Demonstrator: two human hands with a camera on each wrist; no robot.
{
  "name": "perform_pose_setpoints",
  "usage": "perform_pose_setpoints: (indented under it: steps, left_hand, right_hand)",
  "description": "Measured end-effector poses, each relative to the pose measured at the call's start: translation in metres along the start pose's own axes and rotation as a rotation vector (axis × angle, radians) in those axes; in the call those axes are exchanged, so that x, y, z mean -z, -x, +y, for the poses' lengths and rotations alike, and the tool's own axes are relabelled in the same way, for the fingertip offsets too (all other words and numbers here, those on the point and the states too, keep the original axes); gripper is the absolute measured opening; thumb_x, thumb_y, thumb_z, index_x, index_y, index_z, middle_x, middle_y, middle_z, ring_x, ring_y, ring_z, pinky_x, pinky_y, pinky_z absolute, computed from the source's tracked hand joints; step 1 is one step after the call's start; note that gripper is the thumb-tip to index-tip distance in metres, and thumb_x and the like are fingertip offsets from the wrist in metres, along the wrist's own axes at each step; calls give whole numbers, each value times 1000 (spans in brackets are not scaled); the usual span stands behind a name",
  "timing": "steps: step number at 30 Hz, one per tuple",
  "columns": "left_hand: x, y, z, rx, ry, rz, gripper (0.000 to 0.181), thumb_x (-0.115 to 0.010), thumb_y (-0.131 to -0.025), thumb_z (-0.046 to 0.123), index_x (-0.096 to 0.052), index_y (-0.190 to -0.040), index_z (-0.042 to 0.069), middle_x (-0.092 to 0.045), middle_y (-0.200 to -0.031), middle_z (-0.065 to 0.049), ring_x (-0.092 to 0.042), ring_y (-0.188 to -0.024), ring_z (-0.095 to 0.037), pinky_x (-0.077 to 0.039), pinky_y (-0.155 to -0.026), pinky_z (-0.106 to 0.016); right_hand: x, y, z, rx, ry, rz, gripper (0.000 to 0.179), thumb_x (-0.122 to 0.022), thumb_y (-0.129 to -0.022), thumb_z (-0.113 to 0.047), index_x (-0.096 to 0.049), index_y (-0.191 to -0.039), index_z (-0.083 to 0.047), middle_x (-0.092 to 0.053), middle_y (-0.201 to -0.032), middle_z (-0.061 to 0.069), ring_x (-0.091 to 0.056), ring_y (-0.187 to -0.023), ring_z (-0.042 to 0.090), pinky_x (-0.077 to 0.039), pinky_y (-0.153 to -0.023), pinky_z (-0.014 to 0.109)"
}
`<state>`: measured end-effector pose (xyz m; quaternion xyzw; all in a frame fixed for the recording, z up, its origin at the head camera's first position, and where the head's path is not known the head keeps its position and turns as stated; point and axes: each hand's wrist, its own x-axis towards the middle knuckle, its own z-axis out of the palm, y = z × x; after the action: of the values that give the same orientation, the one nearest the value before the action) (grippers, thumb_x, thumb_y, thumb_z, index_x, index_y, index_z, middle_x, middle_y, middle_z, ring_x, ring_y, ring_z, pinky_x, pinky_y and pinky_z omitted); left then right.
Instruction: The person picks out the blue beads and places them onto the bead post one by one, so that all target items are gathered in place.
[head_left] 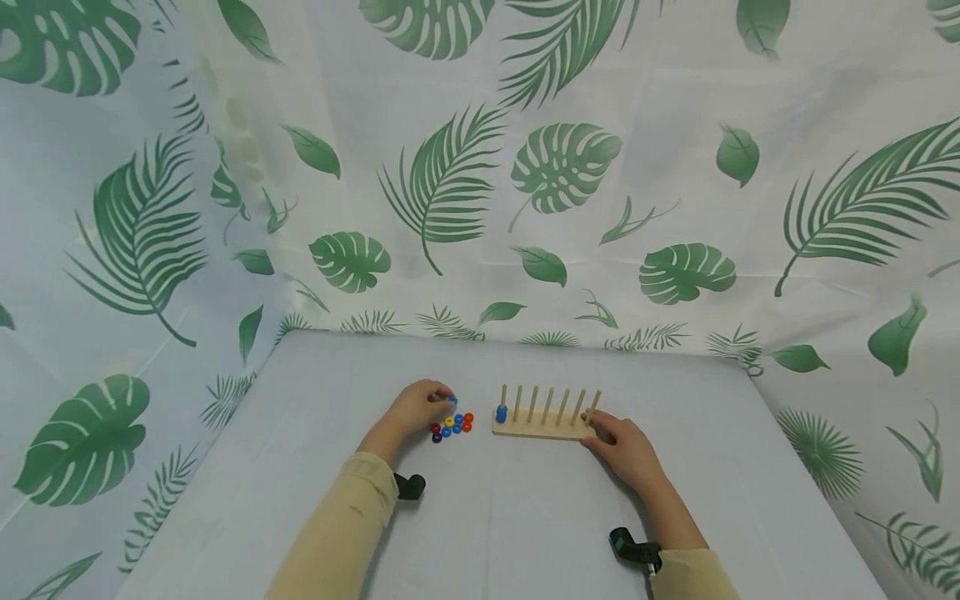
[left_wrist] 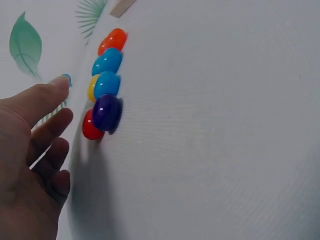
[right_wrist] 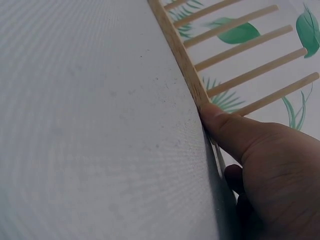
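Note:
A blue bead is pinched at the fingertips of my left hand, just above a group of loose beads. In the left wrist view only a sliver of that bead shows past the thumb. The group on the table holds several beads: orange, blue, yellow, red and dark purple. To their right stands a wooden peg board with a row of upright pegs. Blue beads sit on its leftmost peg. My right hand grips the board's right end, thumb on its front edge.
A pale cloth covers the table. Behind and to the left hang white curtains printed with green leaves. A dark wrist camera is worn on the left wrist, and another camera on the right.

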<state>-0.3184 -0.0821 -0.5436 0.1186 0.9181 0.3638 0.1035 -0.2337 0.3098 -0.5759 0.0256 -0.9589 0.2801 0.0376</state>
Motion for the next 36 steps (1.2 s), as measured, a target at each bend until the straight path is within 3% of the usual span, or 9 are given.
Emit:
perform_pose_setpoints:
  steps: [6, 16, 22, 32, 36]
  left_hand:
    - [9, 0, 15, -32, -10, 19, 20, -66, -95, 35, -70, -111, 24, -65, -118, 1, -56, -106, -20, -49, -93, -40]
    - [19, 2, 56, -193, -30, 11, 23, -64, -96, 36, -69, -115, 24, -65, -120, 3, -56, -111, -21, -49, -96, -40]
    - [17, 2, 68, -220, -34, 0, 24, -63, -97, 37, -68, -115, 23, -64, -121, 3, -57, -112, -21, -49, -96, -39]
    - [11, 2, 86, -318, -30, -7, 24, -61, -98, 38, -68, -116, 24, -65, -120, 6, -57, -112, -20, -48, -97, -38]
    - [6, 2, 91, -323, -33, -16, 24, -62, -98, 38, -68, -115, 24, -65, -118, 6, -57, -110, -17, -48, -96, -36]
  right_hand:
    - [1, 0, 1, 7, -6, 0, 54, -70, -91, -39, -59, -137, -14, -62, -133, 17, -58, -114, 38, -44, -97, 58]
    - [1, 2, 1, 19, -18, -3, 54, -71, -90, -36, -59, -137, -11, -58, -139, 18, -54, -122, 46, -41, -101, 62]
    - [0, 0, 2, 20, -15, -1, 54, -71, -90, -37, -59, -137, -12, -59, -137, 18, -56, -120, 44, -42, -99, 61]
    - [0, 0, 4, 27, -13, 2, 55, -71, -90, -36, -58, -138, -12, -59, -138, 17, -55, -120, 44, -42, -100, 61]
    - [-1, 0, 4, 21, -18, 1, 55, -71, -90, -36, -58, -138, -13, -59, -139, 16, -56, -119, 43, -42, -99, 61]
